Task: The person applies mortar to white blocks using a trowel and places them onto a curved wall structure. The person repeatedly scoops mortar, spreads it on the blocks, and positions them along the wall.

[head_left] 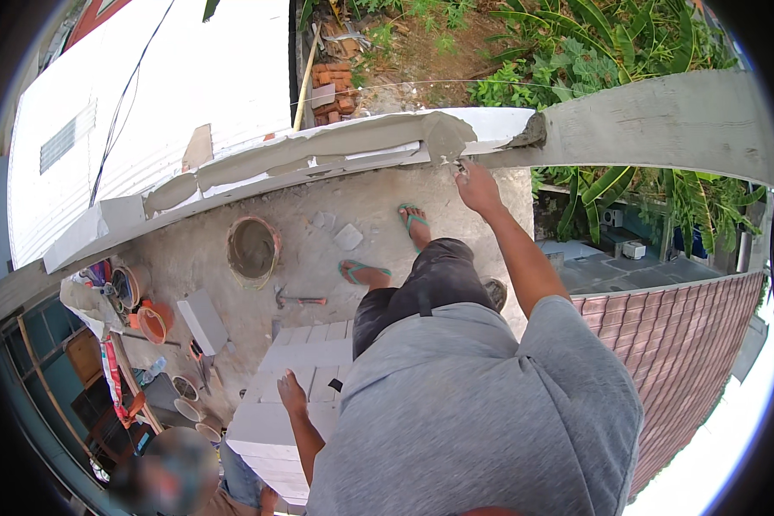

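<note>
We list: one block wall at 11 o'clock, mortar covering much of its top, a white stretch at 1 o'clock seemingly left; right hand, 2 o'clock, fingers curled around a tool; left hand, 7 o'clock, grip we cannot tell.

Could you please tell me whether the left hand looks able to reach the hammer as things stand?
Probably not without bending: the hammer lies on the floor, beyond the stacked pale blocks from the left hand.
</note>
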Available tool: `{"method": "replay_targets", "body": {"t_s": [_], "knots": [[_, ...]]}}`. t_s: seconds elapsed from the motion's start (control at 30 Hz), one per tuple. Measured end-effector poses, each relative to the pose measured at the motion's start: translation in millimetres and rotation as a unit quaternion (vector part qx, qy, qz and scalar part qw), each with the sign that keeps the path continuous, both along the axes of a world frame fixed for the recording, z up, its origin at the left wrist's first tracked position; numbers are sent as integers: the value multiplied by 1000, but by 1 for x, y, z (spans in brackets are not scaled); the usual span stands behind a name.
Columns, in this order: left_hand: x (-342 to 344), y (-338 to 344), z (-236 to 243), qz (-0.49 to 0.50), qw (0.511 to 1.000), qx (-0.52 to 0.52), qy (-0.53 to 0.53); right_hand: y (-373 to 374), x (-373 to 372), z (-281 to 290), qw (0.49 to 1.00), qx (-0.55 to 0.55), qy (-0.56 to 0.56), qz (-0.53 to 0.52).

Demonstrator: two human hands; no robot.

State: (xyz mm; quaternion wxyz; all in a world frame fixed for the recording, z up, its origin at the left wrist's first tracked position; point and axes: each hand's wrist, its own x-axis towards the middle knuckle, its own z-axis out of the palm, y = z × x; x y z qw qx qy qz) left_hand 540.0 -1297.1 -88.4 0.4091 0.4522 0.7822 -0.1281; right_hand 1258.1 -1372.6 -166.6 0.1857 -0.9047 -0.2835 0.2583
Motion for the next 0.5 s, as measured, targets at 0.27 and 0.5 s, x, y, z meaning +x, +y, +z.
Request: {"method": "replay_targets", "body": {"t_s": [0.27, 0.5], "knots": [[27, 4, -8, -4, 1000, -17, -6, -75, 59, -34, 997, 34, -46, -59], [43, -16, -10, -16, 999, -32, 9, -99, 63, -62, 987, 83, -40, -129]]}}
